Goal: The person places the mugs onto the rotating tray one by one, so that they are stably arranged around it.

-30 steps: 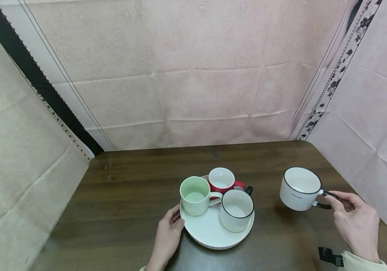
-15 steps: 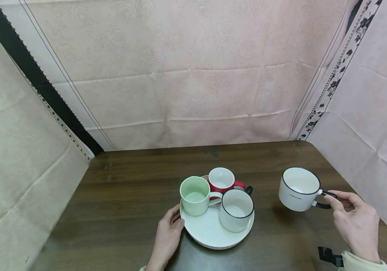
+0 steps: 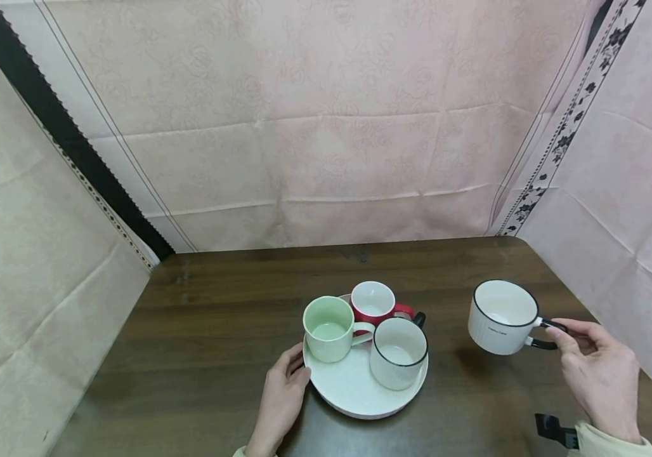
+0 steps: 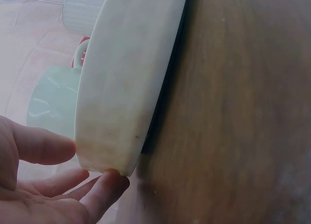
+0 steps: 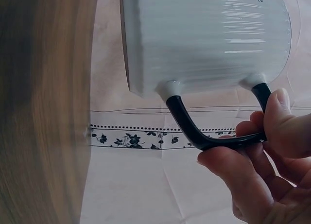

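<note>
My right hand [image 3: 602, 374] pinches the black handle [image 5: 187, 122] of a white mug [image 3: 502, 333] with a black rim, between thumb and fingers. This mug hangs upright just above the table, its shadow below. At the near edge of a round white tray [image 3: 354, 397], my left hand [image 3: 281, 397] grips the left side, thumb at the upper rim and fingers along the side wall. On the tray stand a light green mug [image 3: 326, 346], a red mug [image 3: 371, 311] with a white inside, and another white mug [image 3: 394, 365] with a black rim.
The brown wooden table [image 3: 217, 330] carries everything. Pale cloth screens [image 3: 332, 158] enclose it at the back, left and right. A black strap piece [image 3: 557, 431] sticks out from the right sleeve [image 3: 611, 444].
The white mug in my right hand has shifted very slightly left. My left hand, the tray and the mugs on it have stayed put.
</note>
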`<action>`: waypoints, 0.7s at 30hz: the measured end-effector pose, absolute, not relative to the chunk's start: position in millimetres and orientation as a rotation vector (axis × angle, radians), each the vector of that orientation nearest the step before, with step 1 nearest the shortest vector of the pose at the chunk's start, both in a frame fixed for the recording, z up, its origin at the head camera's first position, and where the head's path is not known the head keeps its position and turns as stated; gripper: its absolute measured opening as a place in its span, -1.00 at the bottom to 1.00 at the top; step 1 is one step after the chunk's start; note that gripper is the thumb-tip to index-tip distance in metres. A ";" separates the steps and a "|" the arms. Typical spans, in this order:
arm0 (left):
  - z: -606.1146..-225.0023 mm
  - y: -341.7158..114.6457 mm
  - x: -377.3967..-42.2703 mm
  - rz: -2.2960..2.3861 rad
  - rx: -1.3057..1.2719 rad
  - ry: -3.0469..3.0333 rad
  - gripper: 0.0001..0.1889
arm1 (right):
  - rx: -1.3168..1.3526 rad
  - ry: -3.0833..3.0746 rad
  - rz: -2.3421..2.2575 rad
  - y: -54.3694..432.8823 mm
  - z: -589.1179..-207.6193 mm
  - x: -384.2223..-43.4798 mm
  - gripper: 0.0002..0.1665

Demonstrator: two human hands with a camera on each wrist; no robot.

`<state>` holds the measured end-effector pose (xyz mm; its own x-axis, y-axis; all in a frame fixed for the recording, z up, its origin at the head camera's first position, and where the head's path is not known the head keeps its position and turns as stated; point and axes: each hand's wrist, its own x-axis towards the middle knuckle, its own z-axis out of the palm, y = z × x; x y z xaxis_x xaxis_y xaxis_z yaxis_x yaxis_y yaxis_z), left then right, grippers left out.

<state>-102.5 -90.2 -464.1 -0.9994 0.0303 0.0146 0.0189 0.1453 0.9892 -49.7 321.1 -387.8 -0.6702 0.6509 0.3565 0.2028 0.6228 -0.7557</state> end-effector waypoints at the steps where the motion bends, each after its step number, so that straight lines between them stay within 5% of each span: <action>1: -464.1 -90.1 -102.6 2.047 0.050 2.372 -0.56 | -0.666 -2.219 0.927 320.7 -387.4 -49.7 -0.70; 21: -462.3 -90.2 -101.8 2.005 0.004 2.394 -0.54 | -0.696 -2.213 0.955 317.4 -384.2 -46.6 -0.71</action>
